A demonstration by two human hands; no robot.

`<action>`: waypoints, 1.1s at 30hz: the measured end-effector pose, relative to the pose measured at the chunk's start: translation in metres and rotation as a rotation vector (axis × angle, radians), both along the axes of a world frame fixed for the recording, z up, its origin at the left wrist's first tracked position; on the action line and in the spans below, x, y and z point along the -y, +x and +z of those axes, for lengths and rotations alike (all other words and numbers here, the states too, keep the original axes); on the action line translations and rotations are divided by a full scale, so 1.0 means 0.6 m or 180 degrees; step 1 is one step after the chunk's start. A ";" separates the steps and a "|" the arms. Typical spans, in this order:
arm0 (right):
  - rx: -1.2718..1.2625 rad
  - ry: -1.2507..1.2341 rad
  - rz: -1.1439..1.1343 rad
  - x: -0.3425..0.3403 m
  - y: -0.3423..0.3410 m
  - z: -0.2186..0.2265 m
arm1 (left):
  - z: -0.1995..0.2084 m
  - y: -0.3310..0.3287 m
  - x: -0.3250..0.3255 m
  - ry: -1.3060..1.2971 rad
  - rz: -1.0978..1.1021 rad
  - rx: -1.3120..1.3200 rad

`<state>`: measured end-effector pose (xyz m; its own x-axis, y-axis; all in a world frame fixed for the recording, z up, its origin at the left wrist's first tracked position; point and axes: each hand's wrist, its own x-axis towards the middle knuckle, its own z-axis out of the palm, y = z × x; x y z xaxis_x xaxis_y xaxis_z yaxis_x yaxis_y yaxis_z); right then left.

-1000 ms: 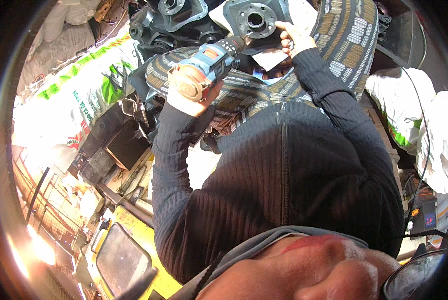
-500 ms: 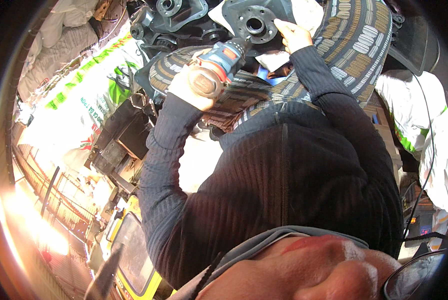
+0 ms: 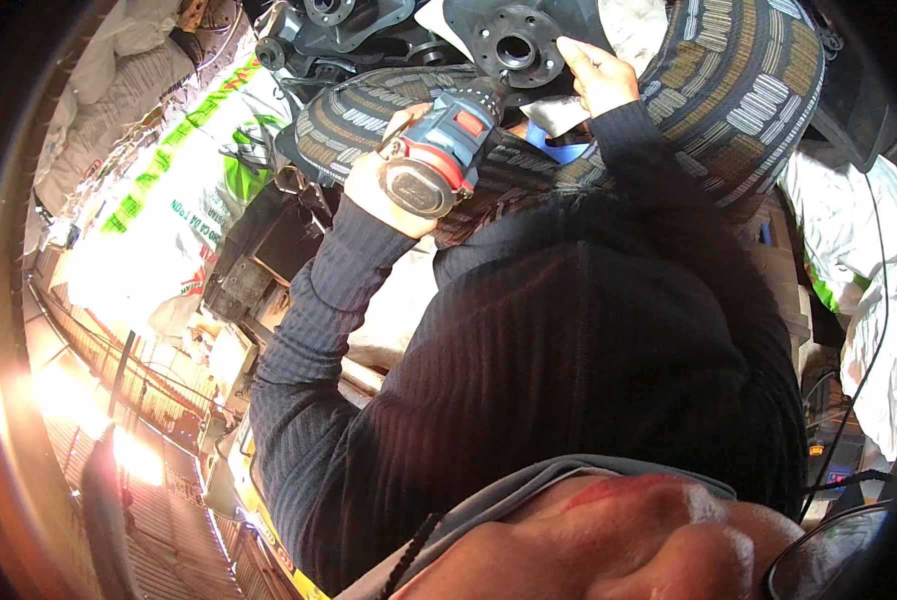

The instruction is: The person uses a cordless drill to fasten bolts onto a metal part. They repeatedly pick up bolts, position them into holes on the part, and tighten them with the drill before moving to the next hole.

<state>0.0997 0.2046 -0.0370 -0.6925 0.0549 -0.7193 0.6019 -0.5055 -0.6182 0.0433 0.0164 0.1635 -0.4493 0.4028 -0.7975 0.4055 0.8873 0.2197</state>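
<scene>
A blue cordless drill (image 3: 456, 132) with a red ring and a dark chuck is gripped in my left hand (image 3: 371, 188), which wraps around its handle. The chuck end points up and right, its tip close to the lower edge of a round dark metal flange (image 3: 487, 45). This flange has a large central hole and smaller holes around it, on a dark plate-like part. With its fingers curled in, my right hand (image 3: 603, 82) pinches the flange's right rim. The exact contact of the drill tip with a hole is too small to tell.
More dark metal parts (image 3: 364, 30) are piled beyond the drill at the far left. Patterned fabric (image 3: 719, 90) covers my legs on either side. White sacks with green print (image 3: 159, 220) stand at left, other white sacks (image 3: 849, 230) at right. A black cable (image 3: 881, 290) hangs at the right.
The drill has shifted slightly right and down, its body turned a little. My right hand has moved slightly right, still at the flange rim. The patterned leg at right has shifted outward.
</scene>
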 end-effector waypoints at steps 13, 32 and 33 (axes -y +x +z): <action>0.0006 0.0553 0.0147 0.005 0.001 0.000 | -0.066 0.043 0.042 0.1475 0.3724 0.1236; -0.0128 0.0552 0.0152 0.013 0.003 -0.038 | -0.070 0.027 0.037 -0.0125 -0.0158 -0.0628; -0.0132 0.0649 0.0141 0.013 0.001 -0.045 | -0.065 0.025 0.031 -0.0199 -0.0088 -0.0444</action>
<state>0.1004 0.1965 -0.0641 -0.7262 0.1652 -0.6673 0.5928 -0.3412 -0.7295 0.0585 -0.0024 0.1245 -0.5469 0.3680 -0.7520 0.4526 0.8856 0.1043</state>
